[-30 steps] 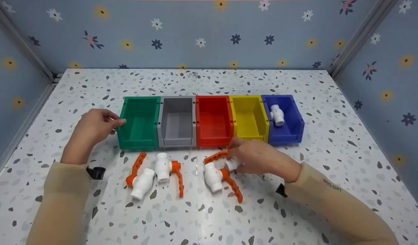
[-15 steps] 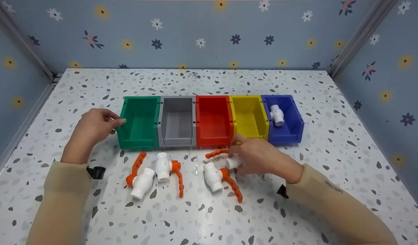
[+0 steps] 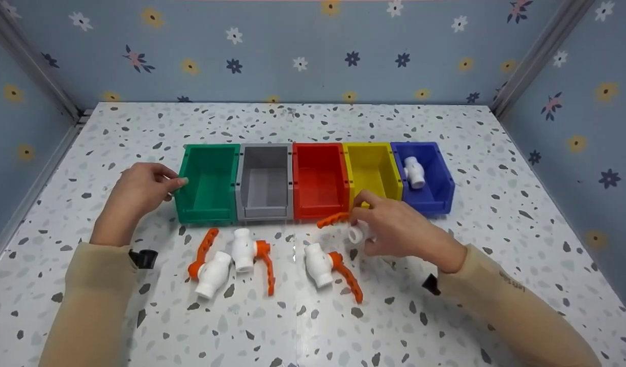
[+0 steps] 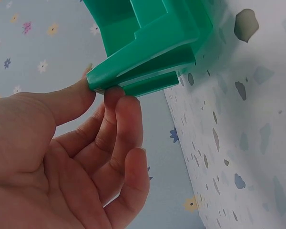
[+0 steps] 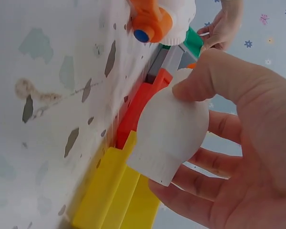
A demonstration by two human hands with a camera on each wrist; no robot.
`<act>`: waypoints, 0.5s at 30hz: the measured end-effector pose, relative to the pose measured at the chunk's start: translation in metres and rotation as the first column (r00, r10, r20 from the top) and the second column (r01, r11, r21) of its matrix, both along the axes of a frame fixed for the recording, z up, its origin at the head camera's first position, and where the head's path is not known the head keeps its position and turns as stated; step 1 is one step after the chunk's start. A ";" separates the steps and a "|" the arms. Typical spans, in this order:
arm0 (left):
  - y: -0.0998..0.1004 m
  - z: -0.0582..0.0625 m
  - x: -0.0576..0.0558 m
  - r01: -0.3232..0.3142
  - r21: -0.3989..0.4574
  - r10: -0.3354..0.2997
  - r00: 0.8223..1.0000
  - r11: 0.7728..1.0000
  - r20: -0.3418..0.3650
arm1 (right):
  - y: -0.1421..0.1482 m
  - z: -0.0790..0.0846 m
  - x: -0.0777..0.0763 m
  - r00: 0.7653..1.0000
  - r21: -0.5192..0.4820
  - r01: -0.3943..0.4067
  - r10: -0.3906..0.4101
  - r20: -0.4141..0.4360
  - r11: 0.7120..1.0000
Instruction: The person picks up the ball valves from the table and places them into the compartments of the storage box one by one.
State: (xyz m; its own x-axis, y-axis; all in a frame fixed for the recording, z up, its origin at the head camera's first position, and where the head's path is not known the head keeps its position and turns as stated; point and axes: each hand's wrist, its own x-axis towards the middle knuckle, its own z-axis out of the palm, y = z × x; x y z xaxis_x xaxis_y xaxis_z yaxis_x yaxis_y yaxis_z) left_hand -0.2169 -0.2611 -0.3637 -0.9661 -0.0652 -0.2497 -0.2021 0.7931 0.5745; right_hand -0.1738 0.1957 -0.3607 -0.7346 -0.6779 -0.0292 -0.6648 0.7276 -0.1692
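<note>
My left hand (image 3: 142,188) pinches the left rim of the green bin (image 4: 148,52) between thumb and fingers. In the right wrist view, my right hand (image 5: 229,138) grips a white ball valve (image 5: 169,126) with an orange handle, the thumb across its body. In the head view that valve is held just in front of the yellow bin (image 3: 372,173), its orange handle (image 3: 333,219) pointing left and much of its body hidden by the fingers. Three more white ball valves with orange handles lie on the table: one valve (image 3: 319,265) near the right hand, and a second (image 3: 214,275) and third (image 3: 244,251) farther left.
Green, grey (image 3: 265,178), red (image 3: 320,178), yellow and blue bins stand joined in a row across the table (image 3: 292,331). A white valve body (image 3: 414,173) lies in the blue bin (image 3: 435,201). Flower-patterned walls (image 3: 302,30) enclose the back and sides.
My right hand has lifted the ball valve and moved it slightly right and back, toward the yellow bin. The left hand stays on the green bin's rim.
</note>
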 end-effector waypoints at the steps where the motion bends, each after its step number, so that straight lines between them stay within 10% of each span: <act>1: 0.000 0.000 0.000 0.001 -0.003 -0.001 1.000 1.000 -0.003 | 0.001 0.001 -0.001 1.000 -0.009 -0.003 0.002 -0.010 1.000; 15: -0.001 -0.001 -0.001 -0.006 -0.009 0.006 1.000 1.000 0.011 | 0.004 0.011 -0.009 0.952 -0.119 0.298 -0.304 -0.043 0.947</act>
